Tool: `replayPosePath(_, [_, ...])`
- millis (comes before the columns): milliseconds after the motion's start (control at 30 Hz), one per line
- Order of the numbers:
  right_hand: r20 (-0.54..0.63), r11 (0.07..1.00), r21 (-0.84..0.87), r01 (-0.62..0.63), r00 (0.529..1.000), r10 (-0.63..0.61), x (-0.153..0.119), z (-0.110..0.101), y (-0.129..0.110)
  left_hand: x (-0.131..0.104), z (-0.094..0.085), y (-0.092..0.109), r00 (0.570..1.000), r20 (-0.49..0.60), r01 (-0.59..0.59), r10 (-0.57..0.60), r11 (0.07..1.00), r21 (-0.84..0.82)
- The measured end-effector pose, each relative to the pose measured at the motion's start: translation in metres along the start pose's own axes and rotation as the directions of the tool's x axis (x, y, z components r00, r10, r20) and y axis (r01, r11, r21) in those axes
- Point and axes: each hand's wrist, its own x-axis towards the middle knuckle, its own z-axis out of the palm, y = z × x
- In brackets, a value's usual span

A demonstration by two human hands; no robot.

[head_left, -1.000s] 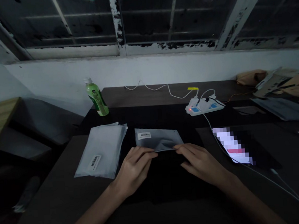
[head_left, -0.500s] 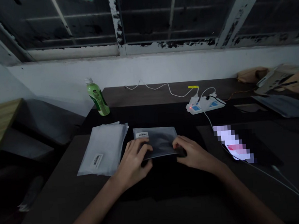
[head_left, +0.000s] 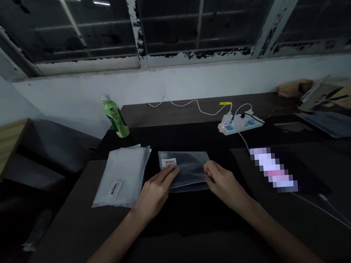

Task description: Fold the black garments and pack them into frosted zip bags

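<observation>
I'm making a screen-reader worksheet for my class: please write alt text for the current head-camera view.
A person's left hand and right hand touch a translucent, barcode-labelled pouch on a dark table. A stack of similar pouches lies to its left, with a green bottle behind and a white power strip farther right.

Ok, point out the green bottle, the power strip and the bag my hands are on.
Green bottle (head_left: 116,117): head view, on its label.
Power strip (head_left: 243,128): head view, on its white casing.
Bag (head_left: 193,166): head view, on its upper face.
</observation>
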Motion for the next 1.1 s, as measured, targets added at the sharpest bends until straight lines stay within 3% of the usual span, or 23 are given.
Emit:
replayPosePath(100, [-0.014, 0.997, -0.047, -0.061, 0.998, 0.06, 0.001, -0.009, -0.003, 0.001, -0.003, 0.002, 0.997, -0.081, 0.006, -0.003, 0.999, 0.035])
replayPosePath(233, [0.209, 0.999, 0.033, 0.028, 0.977, -0.034, -0.008, -0.043, 0.009, 0.007, -0.012, 0.007, 0.994, -0.105, -0.025, 0.037, 0.994, 0.11])
replayPosePath(333, [0.276, 0.997, 0.076, 0.013, 0.961, -0.034, -0.024, -0.058, 0.025, 0.011, -0.015, 0.018, 0.988, -0.072, -0.124, 0.134, 0.984, 0.131])
replayPosePath(533, [0.184, 0.999, 0.043, 0.004, 0.983, -0.012, -0.041, -0.037, 0.045, 0.021, -0.001, 0.044, 0.961, 0.02, -0.276, 0.277, 0.943, 0.187])
replayPosePath(733, [0.02, 0.985, 0.009, 0.172, 0.985, -0.172, -0.041, -0.028, 0.029, 0.041, 0.01, 0.056, 0.947, 0.012, -0.313, 0.32, 0.917, 0.247])
replayPosePath(900, [0.058, 0.974, -0.036, 0.222, 0.974, -0.219, -0.042, -0.028, 0.016, 0.048, 0.007, 0.06, 0.939, 0.028, -0.342, 0.342, 0.925, 0.167])
replayPosePath(967, [0.06, 0.977, -0.039, 0.211, 0.976, -0.208, -0.041, -0.028, 0.013, 0.045, 0.007, 0.06, 0.939, 0.008, -0.343, 0.345, 0.93, 0.128])
replayPosePath(1100, [0.046, 0.978, -0.04, 0.202, 0.979, -0.201, -0.042, -0.029, 0.008, 0.038, 0.014, 0.062, 0.925, -0.131, -0.339, 0.356, 0.931, 0.135])
